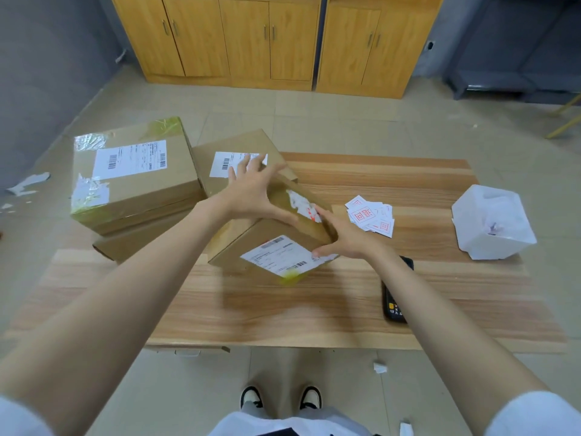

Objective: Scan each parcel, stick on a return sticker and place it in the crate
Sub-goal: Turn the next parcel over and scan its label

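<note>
Both bare forearms reach in from the bottom corners of the frame and meet on one parcel [251,243], a cardboard box at the centre of the wooden table [283,309]. The box is tipped up on its near lower edge, so a shipping label [276,254] faces the camera.

The left hand [254,193] lies palm down on the raised top face. Its fingers are spread and straight toward the far edge, and its thumb stretches right along the cardboard. The right hand [342,237] is set flat against the parcel's right side, fingers extended up the face and thumb pressed on the label's right corner. Neither hand curls round the box; they hold it between flat palms. Motion blur softens the fingertips, so the far ones may bend a little.

A torn white patch with red marks [301,206] sits on the top face between the two hands.

Just right of the parcel lies a loose pile of return stickers [371,215], white with red print. The black scanner [393,305] rests on the table at lower right, partly under the right forearm. A white plastic bin [493,221] stands at the right edge.

At upper left a large taped box [132,184] is stacked on a flatter one [141,240]. Another labelled box [217,149] lies behind the left hand.
</note>
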Demonstrator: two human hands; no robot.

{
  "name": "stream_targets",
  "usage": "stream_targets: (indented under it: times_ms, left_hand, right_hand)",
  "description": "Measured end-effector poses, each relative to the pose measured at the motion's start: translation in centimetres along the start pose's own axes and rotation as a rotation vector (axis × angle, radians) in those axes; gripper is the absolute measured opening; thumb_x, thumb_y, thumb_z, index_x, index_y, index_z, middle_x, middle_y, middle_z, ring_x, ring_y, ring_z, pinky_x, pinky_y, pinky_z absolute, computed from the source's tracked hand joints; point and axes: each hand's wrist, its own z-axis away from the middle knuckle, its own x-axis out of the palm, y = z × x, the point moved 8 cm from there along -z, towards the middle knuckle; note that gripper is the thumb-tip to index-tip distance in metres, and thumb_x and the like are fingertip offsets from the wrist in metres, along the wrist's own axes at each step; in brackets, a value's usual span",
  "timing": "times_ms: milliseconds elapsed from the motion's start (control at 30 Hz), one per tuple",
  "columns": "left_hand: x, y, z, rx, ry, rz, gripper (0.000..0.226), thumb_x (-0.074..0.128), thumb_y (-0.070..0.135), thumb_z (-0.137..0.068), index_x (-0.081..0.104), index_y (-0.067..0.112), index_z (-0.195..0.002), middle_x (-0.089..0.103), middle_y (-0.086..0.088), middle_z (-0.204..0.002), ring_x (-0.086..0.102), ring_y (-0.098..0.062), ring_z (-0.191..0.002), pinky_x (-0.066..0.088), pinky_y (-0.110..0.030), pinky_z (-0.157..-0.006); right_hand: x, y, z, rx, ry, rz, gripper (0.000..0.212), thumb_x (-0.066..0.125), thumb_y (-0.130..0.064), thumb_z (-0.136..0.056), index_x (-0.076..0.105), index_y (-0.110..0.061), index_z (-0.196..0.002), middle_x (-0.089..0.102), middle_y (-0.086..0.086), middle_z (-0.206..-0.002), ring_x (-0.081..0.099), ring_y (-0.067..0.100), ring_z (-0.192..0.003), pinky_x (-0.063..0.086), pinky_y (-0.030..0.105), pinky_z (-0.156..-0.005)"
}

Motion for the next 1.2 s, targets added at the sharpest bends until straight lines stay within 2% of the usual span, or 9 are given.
stream_targets:
  times_ms: [133, 300, 567, 667, 767, 900, 1000, 1100, 1200]
  left_hand:
    - [0.8, -1.0, 0.5, -0.042, -0.072, 0.397, 0.105, 0.077, 0.057, -0.063, 0.015, 0.037, -0.146, 0.014, 0.005, -0.155, 0.016, -0.014, -0.143, 0.021, -0.038, -0.115]
    - [2.1, -1.5, -1.1, 0.062, 0.014, 0.277, 0.075, 0.071, 0.039, -0.079, 0.033, 0.028, -0.142, 0.039, 0.004, -0.144, 0.035, -0.013, -0.133, 0.030, -0.028, -0.108]
    - [1.1, 1.2, -5.7, 0.074, 0.047, 0.109, 0.041, 0.062, 0.028, -0.089, 0.053, 0.027, -0.128, 0.060, 0.003, -0.126, 0.051, -0.018, -0.121, 0.040, -0.034, -0.102]
    - [2.8, 1.5, -6.2, 0.088, 0.003, 0.103, 0.041, 0.062, 0.020, -0.089, 0.053, 0.017, -0.129, 0.059, -0.004, -0.127, 0.051, -0.022, -0.120, 0.036, -0.024, -0.093]
    - [5.0, 0.6, -6.4, 0.038, 0.023, 0.062, 0.049, 0.062, 0.027, -0.089, 0.047, 0.015, -0.134, 0.055, -0.015, -0.123, 0.048, -0.031, -0.118, 0.035, -0.034, -0.098]
    - [8.2, -1.8, -6.5, -0.129, -0.071, 0.010, 0.105, 0.080, 0.053, -0.060, 0.024, 0.028, -0.145, 0.036, -0.015, -0.134, 0.024, -0.033, -0.127, 0.024, -0.046, -0.108]
    - [9.1, -2.8, -6.9, -0.164, -0.105, -0.003, 0.120, 0.084, 0.055, -0.051, 0.016, 0.030, -0.146, 0.030, -0.013, -0.139, 0.019, -0.033, -0.131, 0.022, -0.049, -0.111]
    - [9.5, -3.7, -7.3, -0.191, -0.111, -0.025, 0.118, 0.082, 0.057, -0.053, 0.019, 0.024, -0.147, 0.032, -0.016, -0.139, 0.021, -0.034, -0.131, 0.022, -0.047, -0.110]
    - [10.3, -4.2, -7.2, -0.208, -0.117, -0.023, 0.117, 0.081, 0.058, -0.053, 0.021, 0.022, -0.146, 0.033, -0.016, -0.138, 0.022, -0.035, -0.132, 0.022, -0.048, -0.110]
  right_hand:
    - [-0.9, 3.3, 0.6, 0.103, 0.013, -0.242, 0.096, 0.074, -0.020, -0.080, 0.010, -0.035, -0.150, 0.028, -0.002, -0.153, 0.043, 0.019, -0.127, 0.042, 0.025, -0.083]
    - [0.2, 6.1, 1.0, 0.178, 0.038, -0.485, 0.086, 0.069, -0.032, -0.084, 0.013, -0.041, -0.148, 0.022, -0.004, -0.156, 0.035, 0.015, -0.137, 0.045, 0.033, -0.091]
    - [1.8, 6.8, 3.5, 0.253, 0.038, -0.618, 0.050, 0.049, -0.046, -0.093, 0.034, -0.035, -0.139, 0.057, 0.003, -0.118, 0.058, 0.017, -0.091, 0.055, 0.034, -0.079]
    - [2.4, 7.9, 4.0, 0.292, 0.061, -0.602, 0.050, 0.045, -0.048, -0.094, 0.035, -0.031, -0.139, 0.058, -0.006, -0.098, 0.058, 0.015, -0.085, 0.054, 0.028, -0.070]
    - [2.7, 8.4, 3.8, 0.301, 0.119, -0.550, 0.055, 0.044, -0.052, -0.093, 0.034, -0.030, -0.142, 0.060, -0.006, -0.101, 0.060, 0.015, -0.093, 0.052, 0.028, -0.068]
    - [3.2, 8.8, 2.9, 0.292, 0.156, -0.524, 0.056, 0.045, -0.051, -0.093, 0.035, -0.028, -0.143, 0.056, -0.010, -0.119, 0.057, 0.015, -0.101, 0.053, 0.034, -0.077]
    - [3.2, 10.4, 3.0, 0.321, 0.183, -0.566, 0.055, 0.041, -0.053, -0.093, 0.040, -0.027, -0.141, 0.057, -0.008, -0.125, 0.058, 0.014, -0.105, 0.050, 0.038, -0.090]
    - [1.5, 15.8, 4.7, 0.490, 0.435, -0.450, 0.058, 0.047, -0.057, -0.085, 0.049, -0.021, -0.132, 0.056, 0.005, -0.125, 0.050, 0.027, -0.120, 0.040, 0.040, -0.099]
    - [1.7, 21.8, 7.3, 0.771, 0.401, -0.174, 0.078, 0.068, -0.043, -0.075, 0.035, -0.014, -0.139, 0.041, 0.019, -0.140, 0.032, 0.038, -0.133, 0.031, 0.045, -0.105]
